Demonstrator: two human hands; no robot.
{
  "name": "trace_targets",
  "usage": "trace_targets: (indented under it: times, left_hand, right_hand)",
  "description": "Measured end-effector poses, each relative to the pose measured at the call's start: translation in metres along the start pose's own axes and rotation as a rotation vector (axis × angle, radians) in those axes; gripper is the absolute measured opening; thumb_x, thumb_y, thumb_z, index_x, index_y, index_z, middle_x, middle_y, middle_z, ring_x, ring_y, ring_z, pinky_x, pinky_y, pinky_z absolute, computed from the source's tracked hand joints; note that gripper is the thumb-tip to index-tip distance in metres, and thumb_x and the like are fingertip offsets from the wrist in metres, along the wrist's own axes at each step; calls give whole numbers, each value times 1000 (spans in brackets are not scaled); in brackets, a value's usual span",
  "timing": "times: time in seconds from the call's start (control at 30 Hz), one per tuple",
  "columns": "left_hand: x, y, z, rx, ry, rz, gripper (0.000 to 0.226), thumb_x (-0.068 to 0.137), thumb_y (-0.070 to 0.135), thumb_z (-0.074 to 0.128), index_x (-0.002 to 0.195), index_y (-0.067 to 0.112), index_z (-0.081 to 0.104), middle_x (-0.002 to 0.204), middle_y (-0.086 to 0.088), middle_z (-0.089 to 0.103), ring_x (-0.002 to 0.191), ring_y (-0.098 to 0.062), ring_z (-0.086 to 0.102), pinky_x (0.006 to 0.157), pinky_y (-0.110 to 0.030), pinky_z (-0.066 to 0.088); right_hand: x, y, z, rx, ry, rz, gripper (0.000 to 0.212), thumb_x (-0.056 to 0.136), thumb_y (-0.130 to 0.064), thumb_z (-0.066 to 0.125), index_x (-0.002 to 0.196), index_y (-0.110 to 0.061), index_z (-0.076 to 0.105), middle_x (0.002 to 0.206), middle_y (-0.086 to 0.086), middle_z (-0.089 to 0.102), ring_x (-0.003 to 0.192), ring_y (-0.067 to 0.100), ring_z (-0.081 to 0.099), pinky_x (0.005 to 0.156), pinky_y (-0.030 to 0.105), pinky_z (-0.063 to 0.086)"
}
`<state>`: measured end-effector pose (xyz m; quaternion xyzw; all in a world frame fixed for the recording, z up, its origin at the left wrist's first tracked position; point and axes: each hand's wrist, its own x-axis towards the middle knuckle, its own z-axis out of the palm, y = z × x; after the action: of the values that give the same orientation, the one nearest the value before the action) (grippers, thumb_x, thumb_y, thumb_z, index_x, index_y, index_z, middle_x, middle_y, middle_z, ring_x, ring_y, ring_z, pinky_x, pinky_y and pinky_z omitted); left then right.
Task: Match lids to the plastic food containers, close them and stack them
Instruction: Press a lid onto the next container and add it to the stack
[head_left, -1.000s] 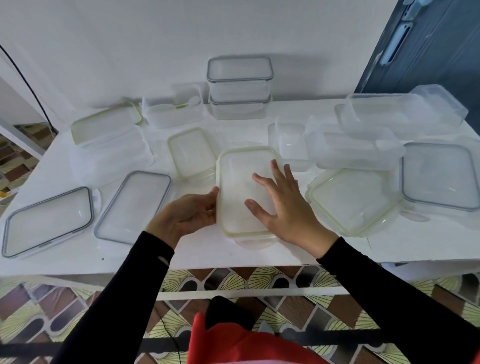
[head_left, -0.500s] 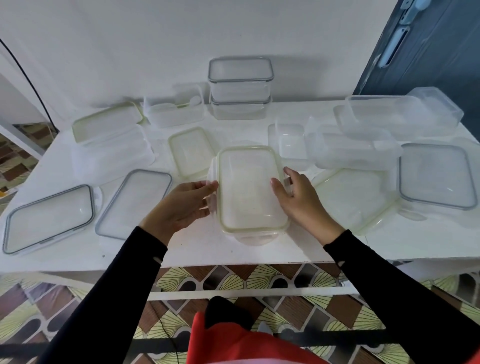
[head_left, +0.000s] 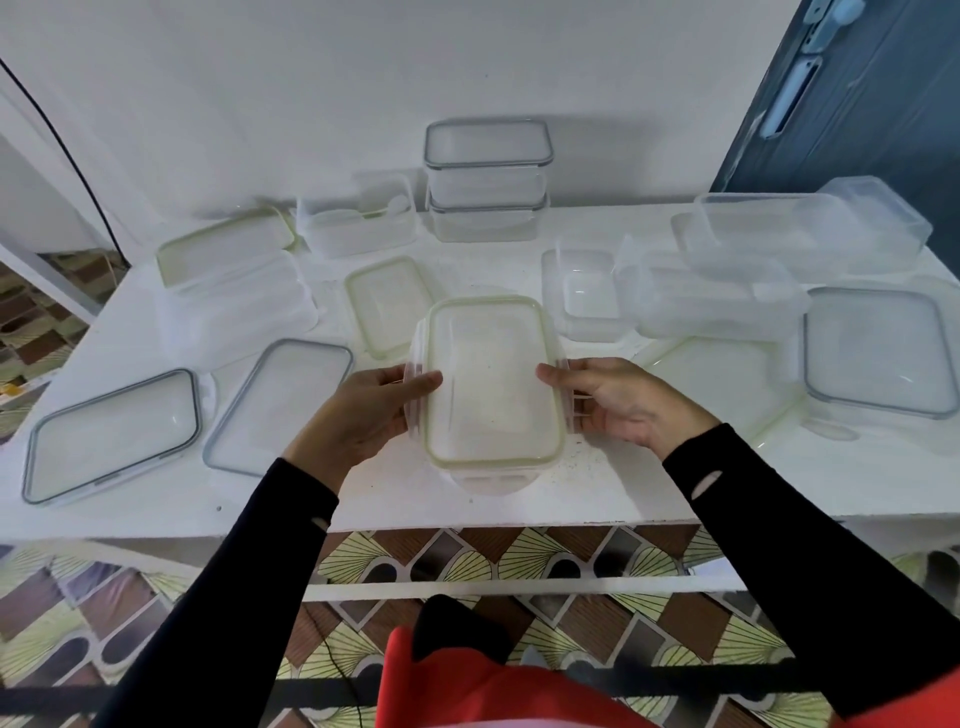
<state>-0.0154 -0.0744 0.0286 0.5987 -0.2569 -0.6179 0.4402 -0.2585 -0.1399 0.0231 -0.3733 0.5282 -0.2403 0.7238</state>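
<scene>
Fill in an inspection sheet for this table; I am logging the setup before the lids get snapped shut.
Surface: white table, dark specks near its front edge.
Job's things: green-rimmed container, lidded, at centre; two closed containers stacked at the back; grey-rimmed lids loose at left; open containers at right.
Clutter: nothing seen.
Hands: left hand and right hand each grip a long side of the green-rimmed container.
Cables: black cable against the left wall.
Surroundings: white wall, dark door at right, patterned floor.

A white table (head_left: 597, 499) crowded with loose lids (head_left: 111, 434) and clear containers (head_left: 358, 223) (one pair stacked, seemingly lidded, at the back).
</scene>
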Motion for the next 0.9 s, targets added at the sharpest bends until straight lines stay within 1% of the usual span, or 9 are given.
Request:
trace_targets:
  times: [0.17,0.27,0.33,0.43,0.5,0.57,0.67,0.77,0.9]
  left_hand:
    - [-1,-1,-1,8,18,11,30,89,5,64,117,-3,61,107,-13,71,92,-22,69,83,-37,58]
    - [-1,-1,-1,7,16,12,30,88,6,65,116,-3,62,103,-10,71,90,-21,69,85,-37,57]
    - [-1,0,-2,-6,19,-14,36,83,10,70,116,0,63,108,-10,71,96,-22,68,90,-39,55]
    - [-1,2,-1,-10,-11,-44,51,71,16,75,119,1,63,119,-14,68,112,-28,64,99,-45,50]
    - [-1,2,-2,3,-9,-36,46,72,16,75,115,3,65,114,-10,71,108,-24,65,96,-42,51]
    - [-1,4,-3,31,15,2,32,78,13,74,108,6,68,101,-3,74,96,-16,68,86,-32,55]
    - [0,8,-5,57,24,38,24,81,10,74,104,8,69,95,1,75,84,-8,69,79,-25,54]
    - [1,7,-4,79,15,5,36,74,13,77,109,6,69,102,-3,73,90,-12,67,86,-28,53]
    - [-2,2,-3,50,-11,-62,56,64,19,80,116,2,67,117,-11,70,108,-26,64,104,-44,46]
  right_hand:
    - [1,2,2,91,-39,31,32,71,-16,76,100,-6,67,93,8,73,83,20,70,59,28,58]
    - [2,0,1,115,-51,73,18,82,-13,72,97,-4,67,87,8,73,77,19,70,58,27,59]
    - [2,-3,0,111,-58,105,13,84,-11,70,95,-4,66,84,8,72,77,20,69,59,29,60]
    - [3,-8,-1,53,-78,148,29,71,-14,75,97,-7,64,91,7,69,86,22,65,72,35,59]
    - [4,-10,0,21,-75,159,29,72,-13,75,98,-8,63,92,6,66,85,22,63,68,34,59]
    - [4,-12,2,-9,-63,147,15,83,-11,71,95,-9,62,89,5,65,81,21,62,61,31,58]
    - [3,-16,3,-39,-42,128,7,88,-11,68,91,-10,61,88,4,63,80,20,60,63,35,54]
    - [2,-19,5,-89,-4,130,10,87,-10,69,84,-11,60,85,3,61,76,20,58,59,34,48]
    - [4,-17,5,-112,4,144,13,88,-10,68,81,-14,58,83,2,61,75,19,57,62,34,47]
